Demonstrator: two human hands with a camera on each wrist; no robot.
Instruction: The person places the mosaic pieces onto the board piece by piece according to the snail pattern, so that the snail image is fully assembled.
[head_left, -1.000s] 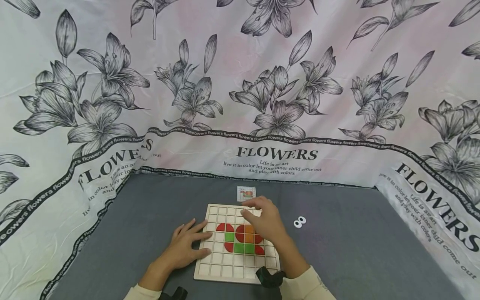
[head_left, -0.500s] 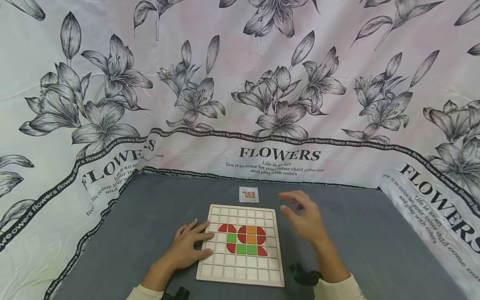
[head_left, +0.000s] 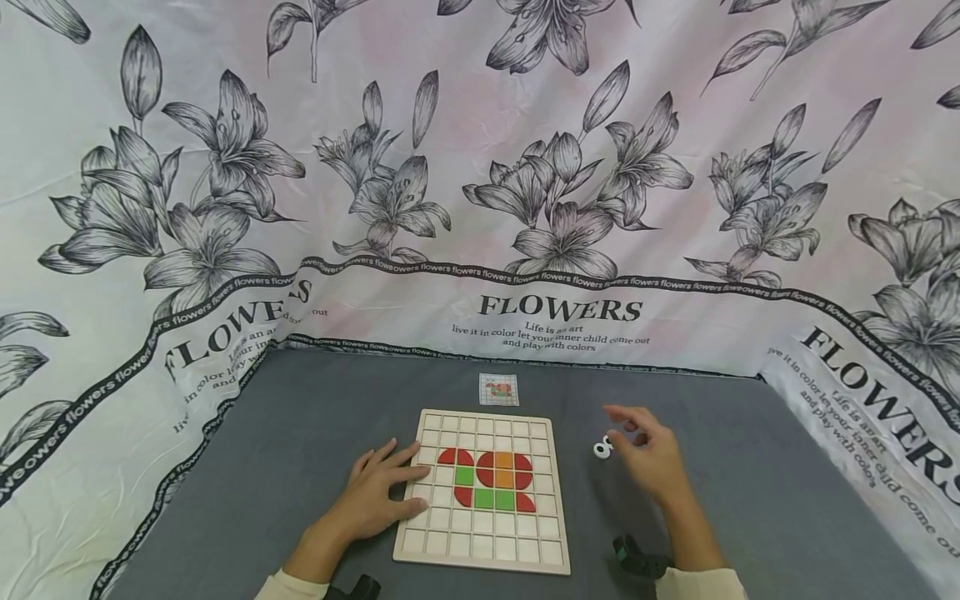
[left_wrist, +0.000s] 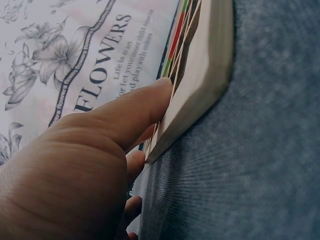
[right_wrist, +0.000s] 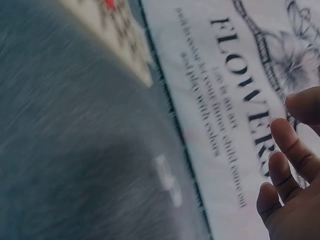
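Observation:
A wooden grid board [head_left: 480,546] lies on the grey table, with red, green and orange tiles [head_left: 495,483] set in its middle squares. My left hand [head_left: 365,493] rests along the board's left edge, fingers spread and fairly straight; in the left wrist view the thumb [left_wrist: 145,107] touches the rim. To the right of the board lie two small white rings [head_left: 602,450], side by side. Over them hovers my right hand [head_left: 651,454], partly covering one in the head view, its fingers loosely bent and holding nothing. Both rings [right_wrist: 168,180] show blurred in the right wrist view.
A small printed card [head_left: 498,389] with a coloured grid pattern lies beyond the board. Floral cloth [head_left: 555,329] hangs along the table's back and sides. Dark straps with devices [head_left: 637,558] sit on both wrists.
My right hand has moved from over the upper part of the board out to the right, then down toward the white rings. The left hand keeps its place on the board's edge.

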